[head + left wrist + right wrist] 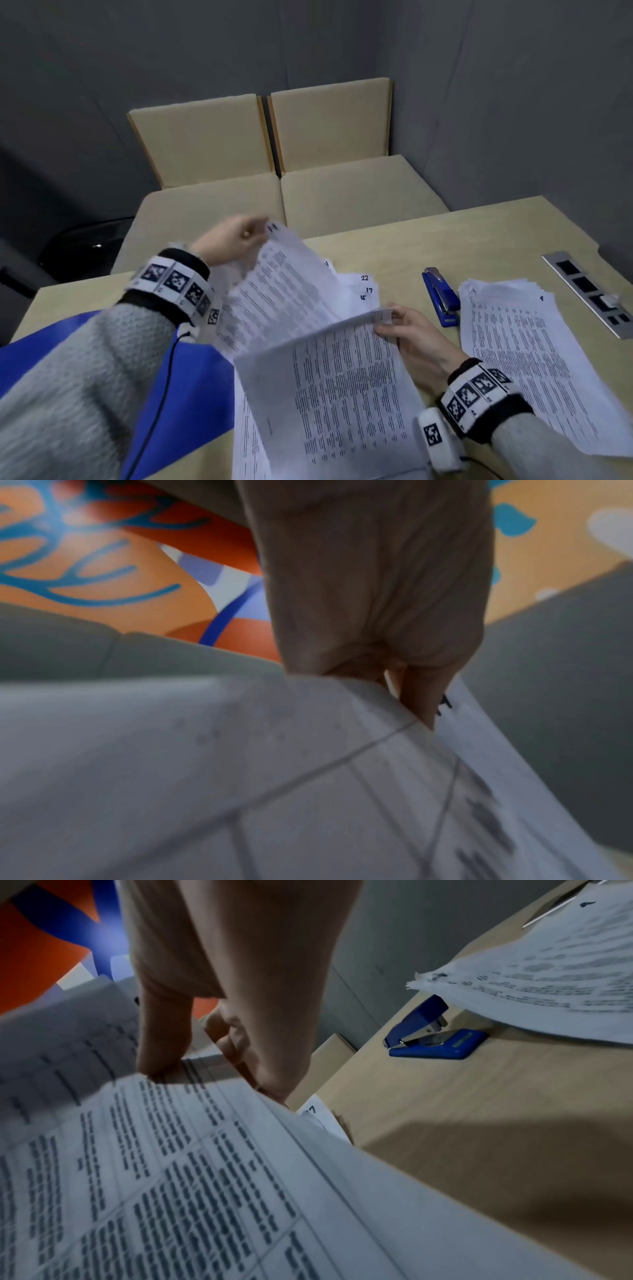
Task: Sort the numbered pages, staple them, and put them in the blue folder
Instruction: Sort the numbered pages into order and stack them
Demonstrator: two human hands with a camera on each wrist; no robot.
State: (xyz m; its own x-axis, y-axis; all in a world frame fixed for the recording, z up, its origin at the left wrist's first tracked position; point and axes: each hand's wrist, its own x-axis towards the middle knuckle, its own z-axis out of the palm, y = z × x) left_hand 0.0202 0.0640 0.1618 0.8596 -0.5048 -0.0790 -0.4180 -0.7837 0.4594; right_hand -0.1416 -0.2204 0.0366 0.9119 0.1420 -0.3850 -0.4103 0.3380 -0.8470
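Observation:
My left hand (pixel 239 236) pinches the top corner of a printed page (pixel 284 291) and holds it lifted above the table; the wrist view shows its fingers (pixel 421 696) curled on that page (pixel 308 777). My right hand (pixel 404 329) pinches the corner of another raised page (pixel 342 383); its thumb and fingers (pixel 164 1042) clamp the sheet (pixel 188 1177). Loose numbered pages (pixel 363 284) lie under them. A second stack of pages (pixel 513 346) lies at the right. The blue stapler (pixel 442 298) lies between the piles. The blue folder (pixel 191 387) sits at the left under my left arm.
A metal socket panel (pixel 589 291) is set into the wooden table (pixel 479 236) at the far right. Two beige upholstered seats (pixel 274 192) stand beyond the table's far edge. Grey walls close in behind and to the right.

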